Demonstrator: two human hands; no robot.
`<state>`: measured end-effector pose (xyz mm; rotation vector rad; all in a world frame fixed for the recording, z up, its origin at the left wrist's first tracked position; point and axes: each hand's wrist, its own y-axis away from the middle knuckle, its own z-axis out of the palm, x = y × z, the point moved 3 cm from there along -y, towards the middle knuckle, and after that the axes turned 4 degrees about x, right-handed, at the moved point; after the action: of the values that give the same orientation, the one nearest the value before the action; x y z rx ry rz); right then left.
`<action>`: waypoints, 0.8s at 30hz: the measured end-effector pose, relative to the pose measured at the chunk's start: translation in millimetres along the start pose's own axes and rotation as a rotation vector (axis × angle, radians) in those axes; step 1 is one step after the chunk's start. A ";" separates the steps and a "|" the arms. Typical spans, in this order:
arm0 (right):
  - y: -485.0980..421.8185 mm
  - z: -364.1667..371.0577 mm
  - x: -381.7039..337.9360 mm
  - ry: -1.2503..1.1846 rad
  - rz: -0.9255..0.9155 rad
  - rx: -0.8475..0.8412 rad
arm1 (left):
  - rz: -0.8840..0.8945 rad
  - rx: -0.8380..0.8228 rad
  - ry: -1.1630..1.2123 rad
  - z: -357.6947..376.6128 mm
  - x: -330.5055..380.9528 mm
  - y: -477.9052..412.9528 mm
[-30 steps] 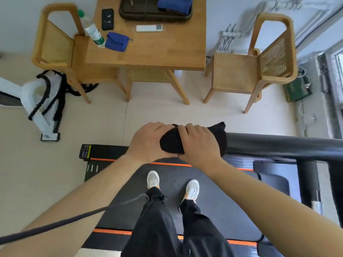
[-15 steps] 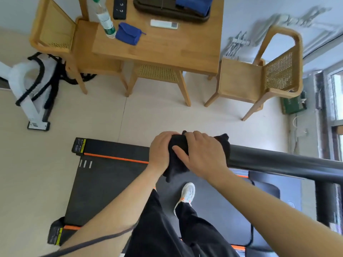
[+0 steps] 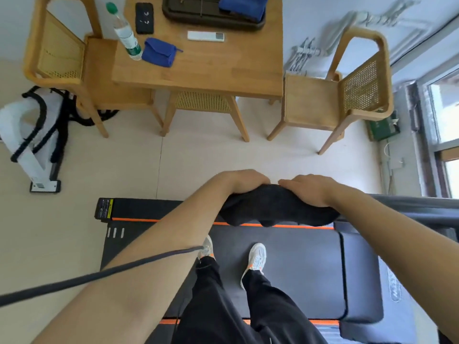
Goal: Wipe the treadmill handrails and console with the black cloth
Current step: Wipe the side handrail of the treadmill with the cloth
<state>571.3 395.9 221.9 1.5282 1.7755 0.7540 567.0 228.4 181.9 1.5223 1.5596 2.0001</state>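
I am pressing both hands down on the black cloth [image 3: 275, 207], which is draped over the end of the handrail [image 3: 419, 207] just past the frame's centre, toward 6 o'clock. My left hand [image 3: 238, 181] is curling over the cloth's left end and my right hand [image 3: 310, 187] is clamping its right end, fingers wrapped over the top; both are closed on the cloth and the bar under it, with a small gap between the two hands. The cloth is hanging in folds below the bar, hiding the rail's tip. From the cloth, the bare dark rail is running off toward 3 o'clock. Below it, my feet are standing on the treadmill belt [image 3: 298, 269].

I judge that I am wiping the end of this handrail, with most of its length not yet covered. Next, I would be sliding the cloth along the bar toward 3 o'clock, keeping the grip snug so it wraps the rail. The console is not in view, so I cannot tell its state.

Further out, at 12 o'clock, a wooden table [image 3: 223, 70] is standing between two chairs.
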 end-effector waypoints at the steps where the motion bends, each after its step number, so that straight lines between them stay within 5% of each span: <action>1: 8.3 -0.4 11.6 0.068 0.011 0.061 | 0.048 -0.019 -0.128 7.7 20.1 -0.7; 3: 22.2 4.7 23.8 0.166 0.062 0.283 | 0.151 0.036 -0.427 24.0 43.7 -3.1; 6: 32.8 36.1 0.6 0.238 0.111 0.630 | 0.300 0.365 -0.754 33.7 22.9 4.5; 8: 33.2 51.9 -28.0 0.064 0.086 0.887 | 0.434 0.639 -0.686 31.3 -8.1 22.7; 10: 28.8 57.8 -55.0 -0.037 0.073 1.090 | 0.575 0.766 -0.372 26.1 -33.4 40.5; 13: 21.7 75.3 -84.5 -0.073 0.028 1.217 | 0.482 0.524 0.073 11.2 -52.8 27.6; 15: 19.0 91.0 -91.7 -0.047 -0.007 1.258 | 0.335 0.244 0.130 1.5 -41.8 14.6; 18: 19.5 87.5 -66.3 0.035 -0.099 1.340 | 0.112 0.062 0.173 -2.6 -7.6 -2.4; 24: 32.2 80.7 -3.9 -0.107 0.062 1.470 | 0.364 0.178 -0.619 13.4 29.2 -12.7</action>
<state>655.0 397.0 198.3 2.3519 2.2623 -0.8908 558.9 261.4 188.0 2.3414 1.2838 1.3255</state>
